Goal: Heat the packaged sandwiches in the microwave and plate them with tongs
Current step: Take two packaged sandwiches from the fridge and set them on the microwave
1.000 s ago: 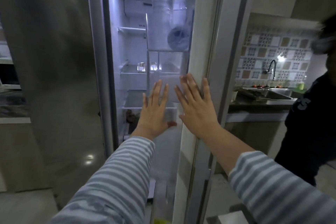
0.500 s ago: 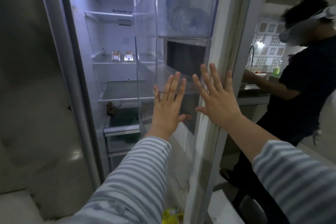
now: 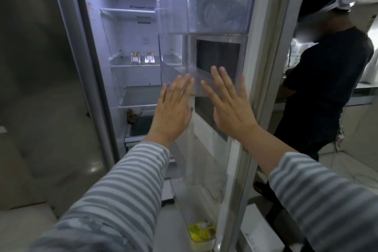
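Hands: two, both raised palm-forward before the open refrigerator. The left hand [image 3: 173,106] has its fingers extended and slightly spread, holding nothing. The right hand [image 3: 229,104] has its fingers spread wide, likewise holding nothing. Whether either palm touches the clear door bins cannot be told. Both forearms wear grey-and-white striped sleeves [image 3: 122,190].

Packaged sandwiches [image 3: 142,58]: two clear packs, standing side by side on a far interior shelf, left of the hands and well apart from them. Each carries a small white label; the print is too small to read.

Refrigerator interior [image 3: 131,32]: lit. Printed text on the rear panel reads "All-Around", with the following word cut off by the door bin. A small white notice lower on the rear wall is illegible. A small brown item [image 3: 132,115] lies on a lower shelf; its identity cannot be told.

Open door [image 3: 263,67]: at right, with clear door bins [image 3: 204,6] stacked along it. The uppermost visible bin holds clear bottles, blurred and not countable. One yellow package [image 3: 201,231] sits in the bottom bin, near the viewer; its print is blurred.

Closed door [image 3: 41,88]: one, stainless, at left.

Second person [image 3: 327,80]: one, in a dark shirt with a head-worn device, standing at far right by a counter.
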